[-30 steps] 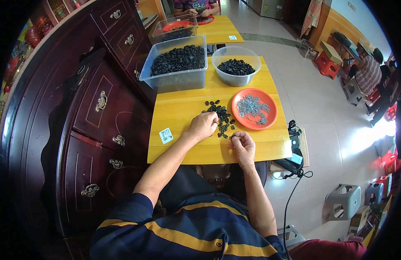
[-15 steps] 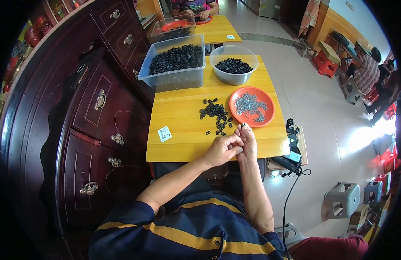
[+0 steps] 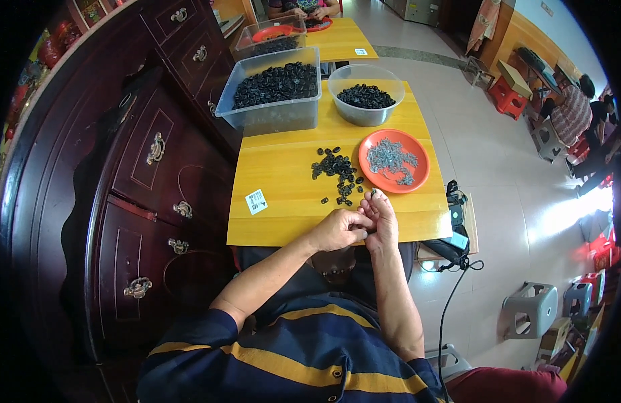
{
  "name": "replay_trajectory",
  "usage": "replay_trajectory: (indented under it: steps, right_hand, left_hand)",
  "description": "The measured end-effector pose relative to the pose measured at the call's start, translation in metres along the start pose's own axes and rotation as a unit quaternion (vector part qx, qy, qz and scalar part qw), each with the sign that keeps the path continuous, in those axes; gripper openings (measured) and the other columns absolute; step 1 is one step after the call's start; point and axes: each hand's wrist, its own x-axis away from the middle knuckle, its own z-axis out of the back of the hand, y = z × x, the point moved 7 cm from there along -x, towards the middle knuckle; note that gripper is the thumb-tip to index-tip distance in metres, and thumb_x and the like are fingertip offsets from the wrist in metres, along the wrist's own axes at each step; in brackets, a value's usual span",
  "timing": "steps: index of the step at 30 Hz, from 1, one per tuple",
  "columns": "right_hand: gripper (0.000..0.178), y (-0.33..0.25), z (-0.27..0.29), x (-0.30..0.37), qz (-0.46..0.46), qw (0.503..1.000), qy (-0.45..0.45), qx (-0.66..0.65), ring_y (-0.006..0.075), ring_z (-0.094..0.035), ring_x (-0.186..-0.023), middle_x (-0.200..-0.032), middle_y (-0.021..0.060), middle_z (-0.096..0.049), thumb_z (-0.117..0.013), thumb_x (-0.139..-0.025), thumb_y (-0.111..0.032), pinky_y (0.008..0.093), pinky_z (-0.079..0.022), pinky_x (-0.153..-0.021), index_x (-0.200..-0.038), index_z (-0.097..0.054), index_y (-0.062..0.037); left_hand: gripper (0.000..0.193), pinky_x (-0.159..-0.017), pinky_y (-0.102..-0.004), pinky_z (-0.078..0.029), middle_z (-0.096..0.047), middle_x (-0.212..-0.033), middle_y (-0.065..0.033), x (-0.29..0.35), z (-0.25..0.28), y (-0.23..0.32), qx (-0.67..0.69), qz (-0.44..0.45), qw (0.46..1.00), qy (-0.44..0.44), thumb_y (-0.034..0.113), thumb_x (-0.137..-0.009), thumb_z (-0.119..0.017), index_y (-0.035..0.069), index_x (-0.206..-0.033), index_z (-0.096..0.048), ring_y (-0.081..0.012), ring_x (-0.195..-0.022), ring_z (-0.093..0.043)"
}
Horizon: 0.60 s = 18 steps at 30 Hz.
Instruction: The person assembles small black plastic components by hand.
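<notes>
My left hand (image 3: 338, 230) and my right hand (image 3: 384, 225) meet over the near edge of the yellow table (image 3: 283, 181). The left fingers are closed in a pinch against the right hand; whatever lies between them is hidden. My right hand is closed too, and a small dark piece (image 3: 373, 193) shows at its raised fingertips. Just beyond, a loose pile of small black oval pieces (image 3: 335, 166) lies on the tabletop. To its right sits a round orange-red plate (image 3: 423, 176) bearing many tiny silvery metal pieces (image 3: 389, 158).
A clear rectangular bin (image 3: 270, 122) and a round clear tub (image 3: 364, 118), both holding black pieces, stand at the back. A dark wooden cabinet (image 3: 132, 221) flanks the left. Right of the table are a black cable (image 3: 446, 309) and a grey stool (image 3: 530, 309). Another person (image 3: 307, 8) works beyond.
The view has shifted slightly, so the table sits a little higher. My hands stay together, with only a small shift of the left fingers against the right hand.
</notes>
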Motion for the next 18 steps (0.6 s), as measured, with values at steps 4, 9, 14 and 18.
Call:
replay_trajectory:
  steps: [4,9,14,18]
  right_hand:
    - [0.018,0.008,0.002,-0.003,-0.017,1.000,-0.021,-0.002,0.0134,-0.062,-0.081,-0.094,0.0038,-0.066,-0.067,-0.091,-0.017,0.0309,-0.054,-0.077,-0.105,-0.058,-0.0090]
    - [0.019,0.016,0.000,-0.007,-0.012,0.998,-0.052,-0.029,0.0147,-0.062,-0.084,-0.096,0.0048,-0.066,-0.066,-0.092,-0.017,0.0307,-0.053,-0.080,-0.107,-0.059,-0.0085]
    - [0.018,0.017,0.002,-0.004,-0.014,0.999,-0.027,-0.031,0.0150,-0.062,-0.084,-0.097,0.0050,-0.066,-0.064,-0.093,-0.017,0.0302,-0.053,-0.081,-0.107,-0.058,-0.0077]
    - [0.016,0.020,0.002,-0.003,-0.003,0.999,-0.029,-0.012,0.0141,-0.063,-0.085,-0.097,0.0047,-0.065,-0.063,-0.093,-0.015,0.0281,-0.054,-0.079,-0.107,-0.058,-0.0076]
  left_hand:
    - [0.017,-0.074,-0.0255,-0.051,-0.067,-0.085,-0.0020,0.001,0.001,-0.001,0.026,-0.028,0.999,0.012,0.006,-0.090,-0.065,0.000,-0.106,-0.069,-0.0092,-0.080,-0.060]
    - [0.016,-0.065,-0.0227,-0.049,-0.062,-0.080,0.0020,0.004,-0.003,-0.013,0.133,0.037,0.989,0.053,0.010,-0.095,-0.061,0.001,-0.105,-0.069,-0.0059,-0.071,-0.055]
    - [0.013,-0.063,-0.0212,-0.048,-0.062,-0.080,0.0017,0.009,-0.001,-0.012,0.202,0.055,0.974,0.086,0.009,-0.095,-0.059,0.002,-0.100,-0.069,-0.0035,-0.069,-0.054]
    - [0.012,-0.061,-0.0192,-0.049,-0.061,-0.078,0.0022,0.012,0.001,-0.007,0.181,0.062,0.975,0.116,0.006,-0.094,-0.058,0.002,-0.099,-0.068,-0.0023,-0.068,-0.057]
